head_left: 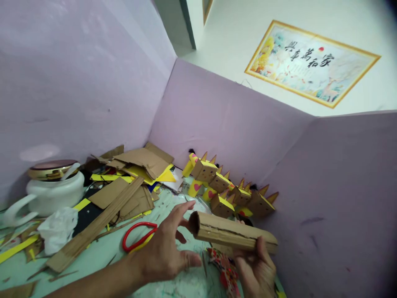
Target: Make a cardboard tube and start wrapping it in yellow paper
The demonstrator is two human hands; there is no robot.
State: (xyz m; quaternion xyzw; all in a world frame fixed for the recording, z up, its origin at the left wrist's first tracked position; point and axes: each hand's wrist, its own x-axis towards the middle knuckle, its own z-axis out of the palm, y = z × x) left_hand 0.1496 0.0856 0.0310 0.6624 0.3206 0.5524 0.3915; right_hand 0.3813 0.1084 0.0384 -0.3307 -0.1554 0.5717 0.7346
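A rolled cardboard tube [235,232] with a dark lengthwise seam lies across the grip of my right hand [257,267], its hollow end turned to the left. Thumb and fingers press on it near its right end. Just left of the hollow end, my left hand [170,244] is spread, thumb and fingers apart, with nothing held between them; whether a fingertip touches the tube's rim I cannot tell. Red-handled scissors [139,236] lie beside my left wrist, partly hidden by it. Below the tube, a red patterned piece [223,269] rests on the table, partly covered by my right hand.
Several cardboard animal figures [221,182] with pointed horns stand along the back panel. Cardboard scraps [142,159], a long cardboard strip [96,223], a white mug [56,192] and a crumpled plastic bag [57,227] crowd the left side. Purple panels [217,111] enclose the table.
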